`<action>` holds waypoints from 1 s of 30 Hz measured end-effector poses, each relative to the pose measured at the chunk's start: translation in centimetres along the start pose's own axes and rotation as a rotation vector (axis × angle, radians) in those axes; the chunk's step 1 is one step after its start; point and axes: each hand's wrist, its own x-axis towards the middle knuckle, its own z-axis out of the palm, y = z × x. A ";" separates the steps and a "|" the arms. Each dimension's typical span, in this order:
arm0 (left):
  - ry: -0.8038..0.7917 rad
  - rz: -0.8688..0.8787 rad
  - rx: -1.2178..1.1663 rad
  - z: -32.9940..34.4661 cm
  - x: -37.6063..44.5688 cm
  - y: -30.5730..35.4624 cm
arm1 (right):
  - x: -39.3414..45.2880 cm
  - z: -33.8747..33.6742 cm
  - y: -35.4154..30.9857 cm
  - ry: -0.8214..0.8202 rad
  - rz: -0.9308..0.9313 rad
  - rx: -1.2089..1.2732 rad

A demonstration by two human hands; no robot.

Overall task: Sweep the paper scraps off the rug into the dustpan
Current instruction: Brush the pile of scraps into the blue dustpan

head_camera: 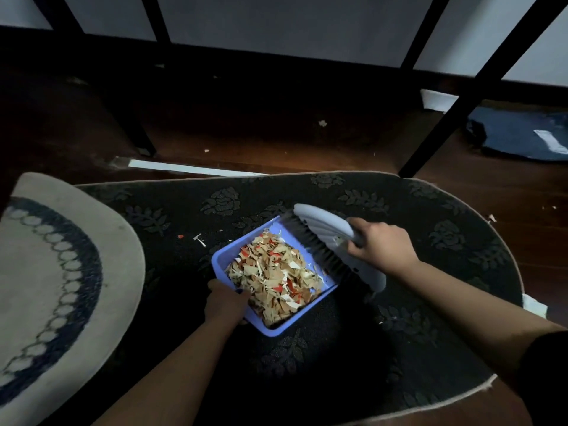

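Scraps (275, 279) of tan, white and red paper fill the blue dustpan (222, 260), which sits on the dark floral rug (415, 318) near the centre of the view. At the pan's 7 o'clock corner the left hand (226, 302) clamps its rim, fingers curled over the edge. Along the pan's 2 o'clock side lies the grey brush (325, 235), bristles touching the pan; the right hand (379, 244) is wrapped tightly round its handle. A few loose bits (199, 239) rest on the rug at the pan's 10 o'clock. At 9 o'clock a pale round mat (46, 272) overlaps the rug.
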 end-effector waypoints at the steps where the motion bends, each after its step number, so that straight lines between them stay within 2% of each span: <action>1: 0.000 0.004 -0.002 0.0 0.0 0.1 | 0.1 -0.3 0.4 0.013 0.013 -0.007; 8: 0.012 0.021 -0.022 0.2 -0.2 0.3 | 0.8 0.0 2.5 0.014 0.110 -0.127; 14: 0.006 0.011 0.004 0.2 -0.4 0.4 | 0.5 1.5 -0.2 -0.086 -0.038 -0.105; 16: 0.004 0.011 0.006 0.3 -0.4 0.4 | 0.3 1.1 -0.5 -0.068 -0.053 -0.093; 23: 0.000 0.017 -0.022 0.4 -0.3 0.6 | 1.2 -0.7 1.6 0.048 0.107 -0.081; 27: -0.011 0.025 -0.031 0.7 -0.2 1.0 | 1.9 0.2 1.7 -0.018 0.108 -0.115; 30: -0.009 0.029 -0.030 0.8 -0.1 1.0 | 1.7 1.0 0.6 -0.079 0.027 -0.113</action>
